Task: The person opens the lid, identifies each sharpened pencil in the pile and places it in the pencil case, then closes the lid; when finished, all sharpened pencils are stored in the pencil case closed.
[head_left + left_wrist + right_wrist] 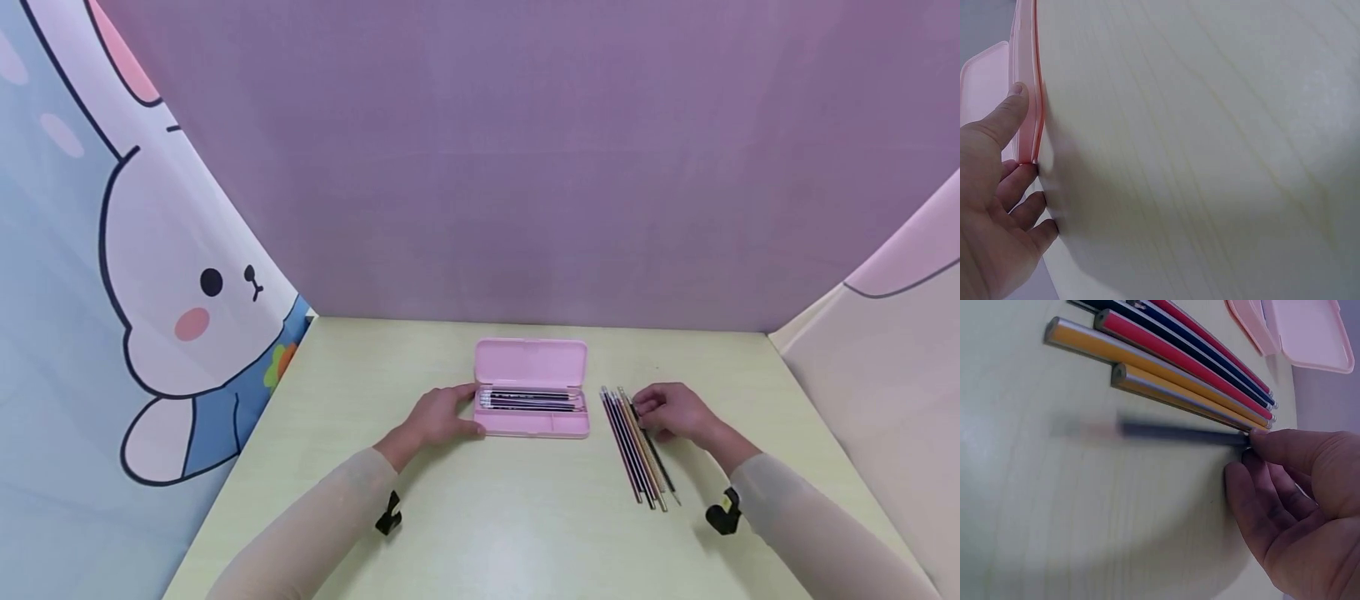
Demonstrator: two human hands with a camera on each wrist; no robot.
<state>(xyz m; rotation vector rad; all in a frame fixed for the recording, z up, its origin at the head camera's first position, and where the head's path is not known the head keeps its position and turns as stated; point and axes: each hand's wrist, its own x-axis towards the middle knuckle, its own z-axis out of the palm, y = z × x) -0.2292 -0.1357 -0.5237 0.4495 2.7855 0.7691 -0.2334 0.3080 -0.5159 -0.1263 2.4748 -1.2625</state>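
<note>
A pink pencil case [532, 423] lies with its lid raised, and several dark striped pencils [531, 400] are in its back compartment. At the case's left end, my left hand [442, 417] holds it, thumb on the front wall and index finger by the side. To the right of the case, my right hand [671, 412] pinches the far end of a black pencil [1179, 433] between thumb and fingers. That pencil's pointed end is blurred in the right wrist view. Right beside it lie several loose pencils [630, 446], yellow, red and dark blue, roughly parallel.
The pale wooden table [480, 533] carries everything. A purple cloth wall [525, 167] stands along its back edge, a rabbit-print cloth [180, 333] at the left and a pale cloth [885, 400] at the right. The case's front compartments hold nothing visible.
</note>
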